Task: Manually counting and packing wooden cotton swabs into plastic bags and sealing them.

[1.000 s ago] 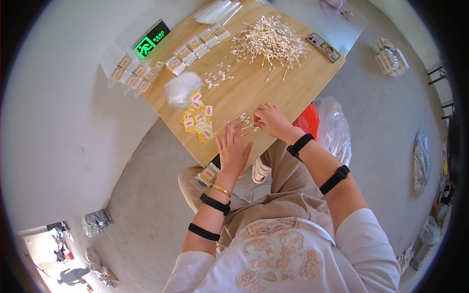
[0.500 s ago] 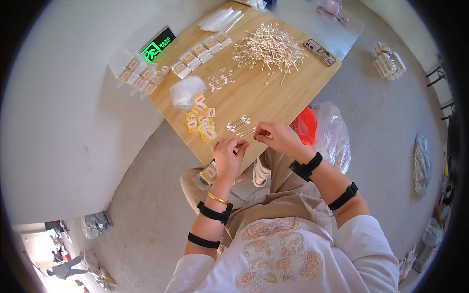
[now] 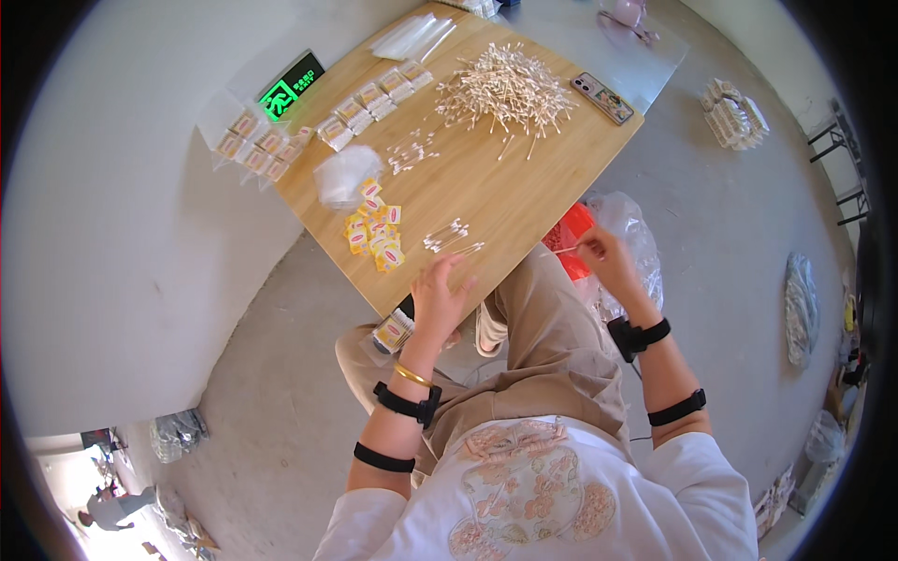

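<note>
One thin, pale cotton swab (image 3: 566, 250) is pinched in our right hand (image 3: 608, 260), by some bright red plastic (image 3: 581, 221) just past our tan wooden surface (image 3: 505, 192). Our left hand (image 3: 438, 296) is kinda loosely spread, fingers curved, near some white-tipped swabs (image 3: 446, 236) lying there.
</note>
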`<action>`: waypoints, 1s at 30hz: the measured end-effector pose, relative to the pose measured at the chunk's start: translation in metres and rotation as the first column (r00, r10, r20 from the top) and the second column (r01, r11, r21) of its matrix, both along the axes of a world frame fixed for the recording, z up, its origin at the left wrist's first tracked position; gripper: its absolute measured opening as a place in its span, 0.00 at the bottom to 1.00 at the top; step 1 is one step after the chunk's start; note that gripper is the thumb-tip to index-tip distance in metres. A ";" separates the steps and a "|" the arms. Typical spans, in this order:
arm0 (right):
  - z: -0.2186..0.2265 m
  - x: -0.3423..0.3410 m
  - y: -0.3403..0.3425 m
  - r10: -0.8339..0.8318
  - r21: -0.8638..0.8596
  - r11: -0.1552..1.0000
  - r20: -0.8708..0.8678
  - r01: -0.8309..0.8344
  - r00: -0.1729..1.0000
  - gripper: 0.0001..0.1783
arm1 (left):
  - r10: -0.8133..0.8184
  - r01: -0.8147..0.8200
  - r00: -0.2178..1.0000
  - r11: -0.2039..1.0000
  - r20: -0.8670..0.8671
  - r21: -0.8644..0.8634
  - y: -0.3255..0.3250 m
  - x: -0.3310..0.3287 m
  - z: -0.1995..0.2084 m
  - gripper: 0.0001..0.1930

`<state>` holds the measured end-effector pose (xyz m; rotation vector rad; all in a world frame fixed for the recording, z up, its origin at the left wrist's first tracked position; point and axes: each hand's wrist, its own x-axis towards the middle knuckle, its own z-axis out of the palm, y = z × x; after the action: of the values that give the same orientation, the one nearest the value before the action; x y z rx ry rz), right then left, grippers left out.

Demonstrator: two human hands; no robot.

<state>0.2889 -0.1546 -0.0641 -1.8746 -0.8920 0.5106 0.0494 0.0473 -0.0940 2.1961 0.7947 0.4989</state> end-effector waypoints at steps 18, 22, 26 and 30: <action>0.002 0.011 0.076 0.109 -0.144 0.986 0.218 -0.079 0.970 0.11 | 0.176 -0.103 0.959 0.948 -0.224 0.302 0.098 0.061 -0.009 0.37; -0.014 0.012 0.079 0.149 -0.103 0.985 0.140 -0.136 0.979 0.10 | 0.189 -0.075 0.955 0.900 -0.228 0.430 0.145 0.078 -0.015 0.21; -0.010 0.003 0.081 0.165 -0.170 0.973 0.033 -0.157 0.986 0.09 | 0.092 -0.009 0.938 0.971 -0.334 0.240 0.166 0.090 -0.018 0.05; -0.026 -0.001 0.087 0.200 -0.153 0.971 0.114 -0.182 0.973 0.08 | -0.055 0.131 0.817 0.987 -0.574 0.091 0.146 0.091 -0.010 0.03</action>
<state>0.2880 -0.0676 -0.0899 -1.9780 -1.1569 0.5886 0.1406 0.1935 -0.1040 2.5247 0.9721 -0.1921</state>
